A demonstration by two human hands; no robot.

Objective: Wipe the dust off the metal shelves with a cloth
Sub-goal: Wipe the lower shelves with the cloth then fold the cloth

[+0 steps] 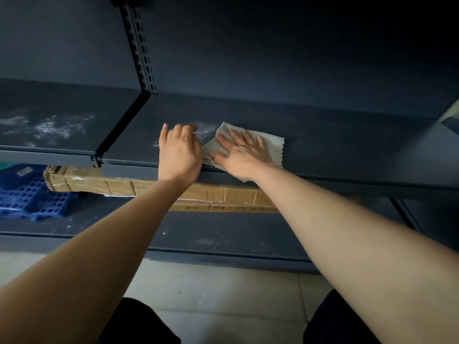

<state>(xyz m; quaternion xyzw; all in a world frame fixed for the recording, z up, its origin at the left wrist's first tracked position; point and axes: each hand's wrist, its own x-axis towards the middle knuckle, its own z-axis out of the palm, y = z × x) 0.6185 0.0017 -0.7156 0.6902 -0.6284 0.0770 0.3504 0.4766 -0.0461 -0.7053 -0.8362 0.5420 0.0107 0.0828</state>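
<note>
Cloth [270,147]: middle and near edge covered by right hand [244,155].
Left hand [178,151]: fingertips curled under, out of sight; contact with cloth corner cannot be told.
Cardboard box [218,197]: top hidden by upper shelf [347,145] front lip; one stretch behind left forearm [149,207], right end behind right forearm [285,194]; print too small to read.
Blue crate [32,197]: cut by left edge, rear under shelf.
Slotted upright [139,45]: top lost at upper edge.
Upper right corner: too dark to resolve.
</note>
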